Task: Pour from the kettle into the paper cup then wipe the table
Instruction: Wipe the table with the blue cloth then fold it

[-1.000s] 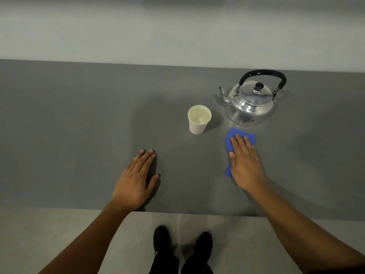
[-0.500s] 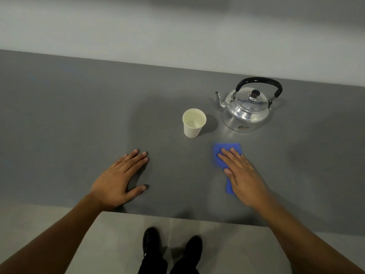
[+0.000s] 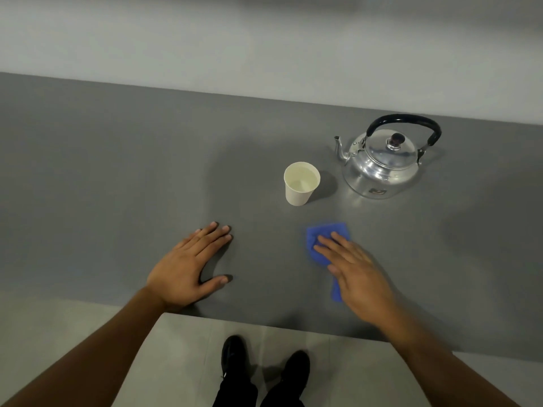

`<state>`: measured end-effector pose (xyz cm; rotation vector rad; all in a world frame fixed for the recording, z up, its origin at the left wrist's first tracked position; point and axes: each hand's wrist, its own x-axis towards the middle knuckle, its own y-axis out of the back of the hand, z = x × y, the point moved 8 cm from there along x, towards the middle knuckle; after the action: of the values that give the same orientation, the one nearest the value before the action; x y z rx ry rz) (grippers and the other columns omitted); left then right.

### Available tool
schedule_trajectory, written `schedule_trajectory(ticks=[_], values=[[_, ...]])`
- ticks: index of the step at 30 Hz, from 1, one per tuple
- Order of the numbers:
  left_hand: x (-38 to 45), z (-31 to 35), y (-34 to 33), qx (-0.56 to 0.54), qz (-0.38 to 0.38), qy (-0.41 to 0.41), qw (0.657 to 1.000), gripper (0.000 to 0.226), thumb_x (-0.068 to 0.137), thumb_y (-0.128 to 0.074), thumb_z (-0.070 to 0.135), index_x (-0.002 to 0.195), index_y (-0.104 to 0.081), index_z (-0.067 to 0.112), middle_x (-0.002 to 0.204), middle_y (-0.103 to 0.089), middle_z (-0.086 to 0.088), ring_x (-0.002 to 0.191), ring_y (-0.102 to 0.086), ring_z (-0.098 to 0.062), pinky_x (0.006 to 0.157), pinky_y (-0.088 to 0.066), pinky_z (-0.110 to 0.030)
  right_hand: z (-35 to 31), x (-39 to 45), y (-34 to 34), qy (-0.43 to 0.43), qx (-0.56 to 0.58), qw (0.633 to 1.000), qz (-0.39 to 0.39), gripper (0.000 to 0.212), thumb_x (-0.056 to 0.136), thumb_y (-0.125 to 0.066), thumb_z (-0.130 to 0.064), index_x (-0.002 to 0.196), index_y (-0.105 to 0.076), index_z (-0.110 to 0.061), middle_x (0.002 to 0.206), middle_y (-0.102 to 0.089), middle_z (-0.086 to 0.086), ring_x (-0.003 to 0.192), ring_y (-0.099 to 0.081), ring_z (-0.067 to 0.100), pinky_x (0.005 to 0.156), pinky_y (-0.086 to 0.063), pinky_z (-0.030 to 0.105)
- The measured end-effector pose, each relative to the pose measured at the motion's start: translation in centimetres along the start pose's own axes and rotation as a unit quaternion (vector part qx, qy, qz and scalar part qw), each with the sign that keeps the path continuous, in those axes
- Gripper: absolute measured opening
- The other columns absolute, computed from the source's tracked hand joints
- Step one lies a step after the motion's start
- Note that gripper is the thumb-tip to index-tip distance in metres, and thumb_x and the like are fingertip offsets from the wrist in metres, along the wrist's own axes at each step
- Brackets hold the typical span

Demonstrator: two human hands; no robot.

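Head camera showed the right hand [image 3: 357, 270], fingers flat, pressing a blue cloth [image 3: 326, 239] on the grey table [image 3: 117, 171]; wiping appeared underway. Left hand [image 3: 188, 268] rested spread. Next strokes would need to skirt the filled paper cup [image 3: 300, 186].

kettle [image 3: 382, 165] right of paper cup [image 3: 300, 185], cloth [image 3: 326, 235] in front, on table [image 3: 117, 171]

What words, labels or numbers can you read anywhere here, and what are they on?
Nothing can be read.
Kettle: a small dark sticker low on the front, too small and blurred to read.
Cup: plain, no print in view.
Cloth: plain blue, no tag in view.
Table: no markings.
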<state>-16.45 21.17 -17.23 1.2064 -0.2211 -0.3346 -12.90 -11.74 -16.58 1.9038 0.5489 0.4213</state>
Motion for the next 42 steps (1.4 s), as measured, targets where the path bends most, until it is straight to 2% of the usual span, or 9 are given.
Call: schedule_trajectory(ticks=[2,6,13,17,25,33,37,40,42], values=[[0.0,0.0,0.1,0.000,0.003,0.000,1.000,0.084,0.093,-0.051,0.071,0.161,-0.025,0.029,0.170,-0.015,0.016,0.159,-0.010,-0.011,0.128,-0.018,-0.042,2.4,0.3,0.9,-0.060,-0.006,0.998,0.019,0.047,0.103,-0.050,-0.011,0.149,-0.049,-0.021,0.158,-0.043,-0.005,0.153,-0.028,0.018,0.122,-0.029,0.045],[0.1,0.1,0.2,0.000,0.005,0.002,1.000,0.084,0.093,-0.051,0.071,0.161,-0.024,0.030,0.170,-0.014,0.018,0.159,-0.009,-0.010,0.128,-0.015,-0.039,2.5,3.4,0.3,-0.125,-0.008,0.992,0.025,0.049,0.106,-0.043,-0.014,0.154,-0.039,-0.017,0.164,-0.034,-0.002,0.156,-0.017,0.022,0.126,-0.019,0.043],[-0.2,-0.2,0.1,-0.004,0.007,0.008,1.000,0.084,0.093,-0.048,0.074,0.162,-0.020,0.034,0.170,-0.013,0.019,0.159,-0.007,-0.009,0.128,-0.012,-0.038,-5.3,3.3,-3.0,-0.069,-0.028,0.997,-0.001,0.049,0.107,-0.032,-0.025,0.156,-0.035,-0.019,0.165,-0.028,-0.004,0.156,-0.016,0.023,0.125,-0.020,0.044],[-0.2,-0.2,-0.1,0.001,0.005,0.000,1.000,0.085,0.094,-0.047,0.073,0.162,-0.018,0.033,0.171,-0.011,0.018,0.159,-0.006,-0.010,0.129,-0.009,-0.035,-5.2,-0.4,-2.2,-0.043,-0.016,0.999,-0.003,0.049,0.103,-0.046,-0.020,0.152,-0.046,-0.020,0.161,-0.037,-0.006,0.154,-0.024,0.019,0.124,-0.023,0.043],[-0.3,-0.3,-0.3,0.024,0.000,-0.006,1.000,0.085,0.095,-0.041,0.075,0.163,-0.015,0.031,0.171,-0.009,0.018,0.159,-0.002,-0.009,0.129,-0.009,-0.036,-0.5,2.5,-0.7,-0.190,-0.012,0.981,0.028,0.051,0.108,-0.037,-0.020,0.159,-0.026,-0.018,0.168,-0.022,-0.002,0.158,-0.008,0.021,0.128,-0.009,0.040],[-0.3,-0.4,-0.3,0.030,-0.005,-0.011,0.999,0.084,0.096,-0.040,0.074,0.163,-0.014,0.030,0.172,-0.007,0.015,0.159,0.001,-0.009,0.129,-0.011,-0.037,-8.8,3.0,-3.8,-0.076,0.006,0.997,0.017,0.050,0.104,-0.047,-0.018,0.154,-0.041,-0.020,0.164,-0.034,-0.004,0.156,-0.018,0.021,0.126,-0.011,0.038],[-0.3,-0.3,-0.3,0.031,-0.006,-0.015,0.999,0.084,0.097,-0.040,0.074,0.163,-0.014,0.029,0.172,-0.007,0.016,0.159,0.000,-0.009,0.129,-0.011,-0.038,-7.4,-0.6,-2.6,-0.037,0.023,0.999,0.013,0.047,0.102,-0.050,-0.014,0.148,-0.051,-0.024,0.158,-0.042,-0.009,0.153,-0.027,0.016,0.125,-0.018,0.038],[-0.2,-0.3,-0.3,0.033,-0.002,-0.015,0.999,0.084,0.097,-0.039,0.073,0.163,-0.015,0.028,0.172,-0.009,0.014,0.159,0.000,-0.009,0.129,-0.011,-0.038,-3.4,-0.4,-0.8,-0.113,0.020,0.993,0.036,0.047,0.103,-0.050,-0.007,0.148,-0.050,-0.021,0.157,-0.045,-0.003,0.153,-0.030,0.022,0.124,-0.024,0.044],[-0.2,-0.3,-0.3,0.032,-0.004,-0.013,0.999,0.083,0.097,-0.038,0.073,0.163,-0.015,0.029,0.172,-0.009,0.014,0.159,0.000,-0.009,0.129,-0.011,-0.037,-2.1,1.5,-0.5,-0.165,0.021,0.985,0.043,0.045,0.106,-0.045,-0.010,0.150,-0.045,-0.018,0.160,-0.040,0.000,0.154,-0.024,0.025,0.126,-0.017,0.040]])
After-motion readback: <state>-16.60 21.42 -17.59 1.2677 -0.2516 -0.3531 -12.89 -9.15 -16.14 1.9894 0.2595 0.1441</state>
